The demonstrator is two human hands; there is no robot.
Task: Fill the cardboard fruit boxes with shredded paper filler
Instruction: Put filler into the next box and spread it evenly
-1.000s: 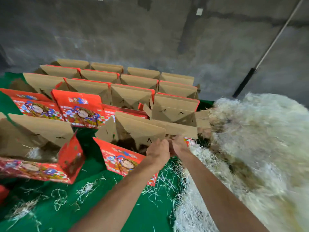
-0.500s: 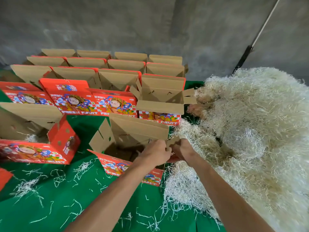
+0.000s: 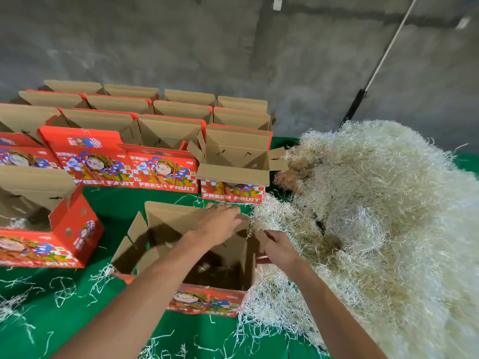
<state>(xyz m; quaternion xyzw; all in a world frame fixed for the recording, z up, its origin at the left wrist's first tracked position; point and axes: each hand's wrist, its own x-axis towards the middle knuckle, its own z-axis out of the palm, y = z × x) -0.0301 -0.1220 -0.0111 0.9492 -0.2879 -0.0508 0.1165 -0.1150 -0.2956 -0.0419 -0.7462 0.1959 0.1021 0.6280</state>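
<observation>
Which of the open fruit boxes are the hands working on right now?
The nearest box, alone in front beside the shredded paper pile. The left hand rests on its back flap; the right hand is at its right edge.

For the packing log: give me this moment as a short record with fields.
setting: green cloth on the floor by a grey wall
nearest box: open, nearly empty
left hand: fingers straight, resting on the nearest box's far flap
right hand: curled on the box's right flap, grip partly hidden
shredded paper pile: right of the box, touching it
other boxes: open, in rows behind
box at left: open, some filler inside
</observation>
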